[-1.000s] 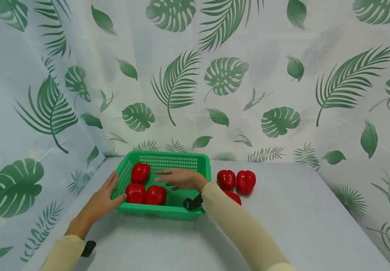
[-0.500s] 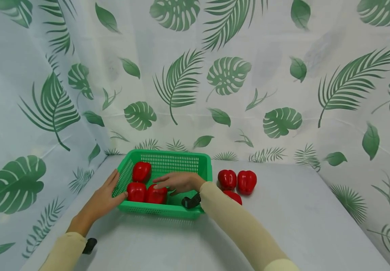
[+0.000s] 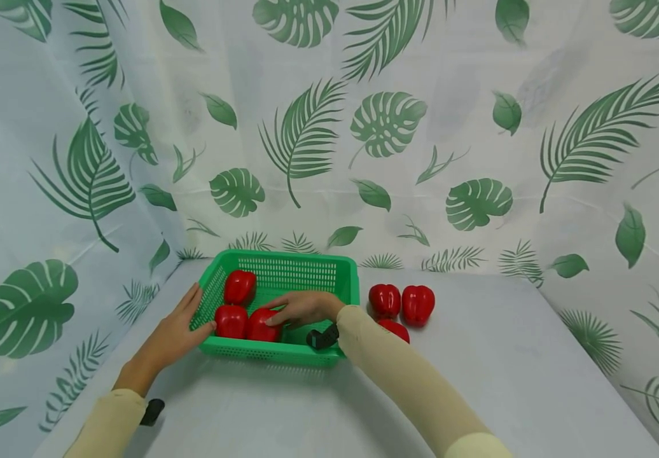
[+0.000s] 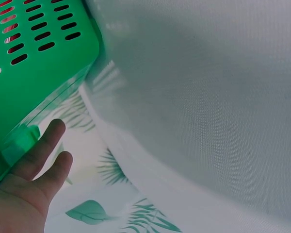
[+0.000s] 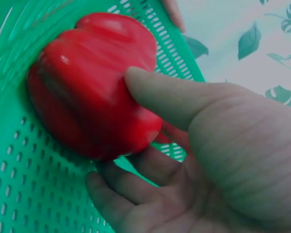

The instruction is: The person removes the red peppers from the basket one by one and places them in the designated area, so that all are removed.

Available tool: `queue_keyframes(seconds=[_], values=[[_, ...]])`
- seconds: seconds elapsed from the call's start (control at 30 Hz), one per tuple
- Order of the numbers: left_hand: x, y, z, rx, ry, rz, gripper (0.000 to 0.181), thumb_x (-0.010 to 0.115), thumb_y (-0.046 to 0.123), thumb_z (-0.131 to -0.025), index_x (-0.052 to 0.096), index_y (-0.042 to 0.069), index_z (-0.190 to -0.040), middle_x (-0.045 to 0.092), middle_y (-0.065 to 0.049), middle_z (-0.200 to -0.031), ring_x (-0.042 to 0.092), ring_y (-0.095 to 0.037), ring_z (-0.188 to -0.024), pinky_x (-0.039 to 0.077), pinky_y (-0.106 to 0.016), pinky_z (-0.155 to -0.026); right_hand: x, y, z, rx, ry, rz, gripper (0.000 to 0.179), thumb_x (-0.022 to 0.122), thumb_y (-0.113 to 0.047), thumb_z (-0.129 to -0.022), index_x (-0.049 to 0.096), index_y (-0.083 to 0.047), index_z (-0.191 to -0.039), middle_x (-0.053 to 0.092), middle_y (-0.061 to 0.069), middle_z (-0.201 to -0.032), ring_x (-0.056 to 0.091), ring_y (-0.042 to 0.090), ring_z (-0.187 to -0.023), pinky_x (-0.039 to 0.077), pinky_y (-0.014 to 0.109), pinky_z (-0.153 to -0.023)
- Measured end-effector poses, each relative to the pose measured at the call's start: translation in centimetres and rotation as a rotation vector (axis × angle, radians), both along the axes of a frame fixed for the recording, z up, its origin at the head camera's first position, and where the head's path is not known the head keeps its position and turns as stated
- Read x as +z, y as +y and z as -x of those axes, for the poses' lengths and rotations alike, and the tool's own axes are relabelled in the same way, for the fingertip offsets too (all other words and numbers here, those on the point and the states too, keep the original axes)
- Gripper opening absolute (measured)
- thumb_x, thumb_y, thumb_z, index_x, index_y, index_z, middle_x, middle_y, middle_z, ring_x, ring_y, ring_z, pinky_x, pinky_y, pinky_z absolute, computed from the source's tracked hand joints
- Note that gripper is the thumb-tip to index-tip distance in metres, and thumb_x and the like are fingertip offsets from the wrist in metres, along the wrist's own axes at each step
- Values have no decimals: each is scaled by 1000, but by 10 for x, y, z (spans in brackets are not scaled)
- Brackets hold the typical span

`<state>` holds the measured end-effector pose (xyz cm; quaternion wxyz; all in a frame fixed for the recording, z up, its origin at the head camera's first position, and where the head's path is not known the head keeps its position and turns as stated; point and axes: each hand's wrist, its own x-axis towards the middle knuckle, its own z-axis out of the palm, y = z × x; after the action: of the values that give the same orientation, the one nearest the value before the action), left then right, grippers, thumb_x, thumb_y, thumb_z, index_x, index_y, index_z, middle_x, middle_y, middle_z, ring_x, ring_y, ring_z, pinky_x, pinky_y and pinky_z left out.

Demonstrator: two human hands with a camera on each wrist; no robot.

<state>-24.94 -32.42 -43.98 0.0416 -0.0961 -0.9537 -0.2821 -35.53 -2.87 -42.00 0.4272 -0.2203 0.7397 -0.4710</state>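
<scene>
I see right hand (image 3: pixel 303 308) fingers gripping red bell pepper (image 5: pixel 87 82) in green basket (image 3: pixel 272 347); left hand (image 3: pixel 173 332) fingers straight along its side.

Left of centre, my left hand (image 3: pixel 175 334) rests at the green basket's (image 3: pixel 289 352) left edge; inside, my right hand (image 3: pixel 308 306) grips a red pepper (image 3: pixel 259 326). Three loose peppers (image 3: pixel 418 305) lie right of centre.

in front of you: white backdrop (image 3: pixel 329 216), printed with green palm fronds, split leaves and small single leaves; faint creases across it. to your left: matching leaf-print sheet (image 3: pixel 9 235), meeting backdrop in corner, tint cooler, bluish. to your right: same print on side sheet (image 3: pixel 644 261), beyond slanting table edge. below you: pale, plain table (image 3: pixel 513 369), reaching backdrop's foot. light soft, shadows blurred.
</scene>
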Motion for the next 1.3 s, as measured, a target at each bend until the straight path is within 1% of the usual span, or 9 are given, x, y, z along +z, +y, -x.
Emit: queue_keyframes(seconds=[0.33, 0.5, 0.63, 0.7, 0.8, 0.93, 1.1, 1.23, 1.3], values=[[2, 2, 0, 0, 7, 12, 92, 60, 44, -104, 18, -10, -166, 11, -29, -175, 27, -59, -152, 37, -78, -109, 2, 3, 1, -23, 72, 2, 49, 75, -13, -101, 62, 3, -146, 69, 9, -130, 65, 25, -118, 52, 49, -109], [1, 2, -1, -2, 9, 10, 91, 61, 42, -104, 19, -10, -166, 12, -29, -175, 28, -59, -151, 38, -78, -109, 2, 2, 1, -63, 67, 28, 49, 75, -10, -101, 62, 7, -144, 71, 11, -126, 68, 26, -113, 54, 51, -106], [-3, 2, -2, -9, 12, 5, 91, 61, 42, -104, 20, -11, -165, 12, -29, -175, 28, -59, -151, 38, -78, -109, 5, 2, 0, -115, 59, 39, 49, 76, -11, -100, 61, 7, -143, 71, 12, -123, 71, 29, -109, 57, 52, -102], [-4, 2, -1, -15, 11, 4, 91, 61, 42, -104, 19, -11, -165, 12, -29, -174, 28, -59, -151, 38, -77, -109, 9, 2, -1, -141, 62, 41, 47, 77, -12, -99, 63, 6, -140, 72, 12, -121, 71, 32, -108, 57, 54, -101], [-5, 1, -1, -21, 12, 4, 92, 61, 43, -104, 18, -11, -165, 11, -29, -175, 26, -59, -152, 35, -77, -112, 19, 5, -2, -177, 57, 66, 42, 78, -13, -99, 65, 5, -135, 72, 13, -119, 71, 38, -110, 54, 59, -103], [-3, 0, 0, -21, 16, 8, 92, 61, 43, -104, 17, -10, -166, 10, -29, -175, 24, -58, -153, 31, -77, -114, 35, 9, -3, -200, 53, 115, 39, 76, -13, -100, 64, 5, -133, 72, 15, -119, 68, 44, -115, 50, 64, -105], [-1, -1, 1, -17, 17, 10, 93, 61, 43, -104, 17, -10, -166, 11, -29, -175, 25, -58, -153, 32, -78, -113, 47, 16, -3, -214, 61, 139, 43, 74, -13, -102, 61, 6, -137, 72, 16, -121, 69, 42, -114, 54, 61, -102], [-1, -1, 0, -20, 17, 10, 93, 60, 44, -104, 17, -10, -166, 11, -29, -175, 25, -58, -153, 33, -78, -112, 51, 25, -4, -222, 79, 155, 42, 74, -13, -102, 60, 5, -138, 71, 17, -123, 71, 38, -109, 59, 57, -97], [-2, -1, 0, -22, 16, 10, 93, 60, 44, -104, 17, -10, -166, 10, -29, -175, 25, -58, -153, 33, -78, -112, 53, 30, -5, -224, 86, 167, 41, 73, -14, -102, 61, 5, -137, 71, 18, -124, 72, 38, -108, 59, 57, -95]])
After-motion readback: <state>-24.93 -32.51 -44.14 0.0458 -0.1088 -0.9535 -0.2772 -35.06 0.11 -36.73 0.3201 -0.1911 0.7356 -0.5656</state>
